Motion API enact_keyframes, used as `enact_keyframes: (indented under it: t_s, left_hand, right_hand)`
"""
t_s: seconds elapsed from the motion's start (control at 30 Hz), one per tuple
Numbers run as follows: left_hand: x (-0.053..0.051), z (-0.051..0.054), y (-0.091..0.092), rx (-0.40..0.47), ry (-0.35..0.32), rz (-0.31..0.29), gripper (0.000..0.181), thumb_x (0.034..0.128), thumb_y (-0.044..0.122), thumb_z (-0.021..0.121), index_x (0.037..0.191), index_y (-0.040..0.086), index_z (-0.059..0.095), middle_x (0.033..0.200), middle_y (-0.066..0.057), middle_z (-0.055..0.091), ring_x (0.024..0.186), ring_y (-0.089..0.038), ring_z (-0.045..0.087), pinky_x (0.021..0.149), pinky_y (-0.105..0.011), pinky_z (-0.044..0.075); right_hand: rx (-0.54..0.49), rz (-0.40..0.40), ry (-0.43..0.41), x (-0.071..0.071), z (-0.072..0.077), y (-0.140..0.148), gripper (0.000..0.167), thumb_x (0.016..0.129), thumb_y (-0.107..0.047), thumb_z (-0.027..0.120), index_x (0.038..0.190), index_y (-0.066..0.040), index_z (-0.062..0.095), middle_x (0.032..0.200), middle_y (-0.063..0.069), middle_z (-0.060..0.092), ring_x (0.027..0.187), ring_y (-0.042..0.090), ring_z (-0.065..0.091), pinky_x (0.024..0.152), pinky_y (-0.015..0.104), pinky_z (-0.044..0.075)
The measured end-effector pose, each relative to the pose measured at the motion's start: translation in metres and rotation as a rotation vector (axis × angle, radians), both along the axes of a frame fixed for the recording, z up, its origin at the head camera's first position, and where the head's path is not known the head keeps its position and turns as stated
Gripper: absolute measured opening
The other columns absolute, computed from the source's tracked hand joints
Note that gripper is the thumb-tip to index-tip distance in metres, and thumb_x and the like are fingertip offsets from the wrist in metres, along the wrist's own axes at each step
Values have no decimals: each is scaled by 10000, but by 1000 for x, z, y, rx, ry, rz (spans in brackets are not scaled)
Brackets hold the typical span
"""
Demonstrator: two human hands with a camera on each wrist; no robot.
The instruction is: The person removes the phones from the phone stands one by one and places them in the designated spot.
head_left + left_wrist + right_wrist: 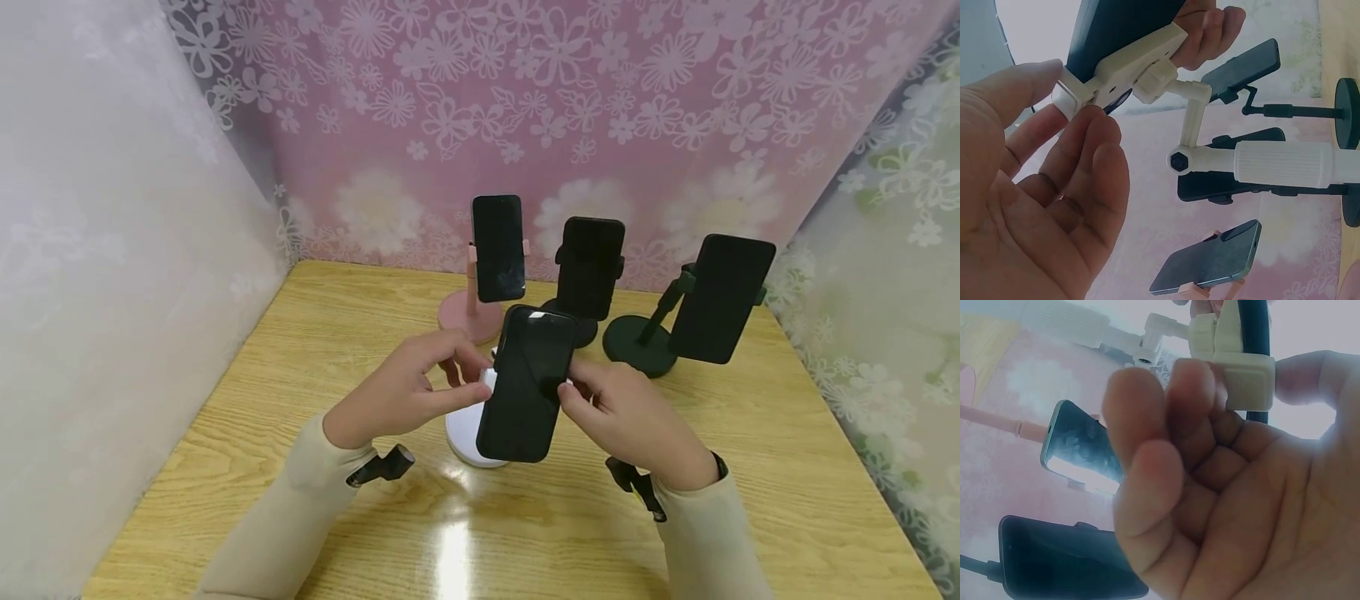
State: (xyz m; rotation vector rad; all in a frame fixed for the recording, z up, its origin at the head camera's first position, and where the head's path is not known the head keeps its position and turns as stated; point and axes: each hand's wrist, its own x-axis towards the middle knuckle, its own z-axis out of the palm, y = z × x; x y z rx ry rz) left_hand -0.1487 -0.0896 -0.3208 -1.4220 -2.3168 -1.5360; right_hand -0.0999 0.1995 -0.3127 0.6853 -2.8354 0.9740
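Observation:
A black phone sits in the clamp of a white phone stand, its screen facing up toward the head camera. My left hand pinches the white clamp jaw on the phone's left side, thumb at the front and fingers behind, as the left wrist view shows. On the opposite side my right hand holds the other clamp end between thumb and fingers. In the left wrist view the stand's jointed white arm runs behind the phone. From the head view, the phone hides most of that arm.
Behind stand a pink stand with a phone, a black stand with a phone, and at right a dark green stand with a phone. The wooden table meets flowered curtains.

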Motion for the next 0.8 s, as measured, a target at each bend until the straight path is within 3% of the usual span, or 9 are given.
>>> enact_keyframes:
  t_s: [0.23,0.47,0.8]
  left_hand:
    - [4,0,1,-24,-35,53,161,964,139,751,1104,138,672,1024,61,683,861,-99,636,766,-298,562]
    - [9,2,5,-29,-72,122,242,968,175,748,1171,114,631,910,56,660,830,-96,631,729,-300,564]
    - [15,4,8,-51,-90,156,201,957,196,774,1115,123,673,899,73,666,829,-90,629,737,-333,569]
  right_hand:
    - [-17,-2,42,-2,0,1,174,1043,-235,599,871,-223,615,717,-107,563,621,97,517,551,275,442]
    - [-15,-19,98,-2,0,-1,188,1037,-293,643,876,-213,584,745,-123,575,595,90,506,542,267,451]
    - [-9,-14,-3,1,1,-2,224,1071,-350,577,912,-216,660,707,-114,553,639,100,525,563,283,452]
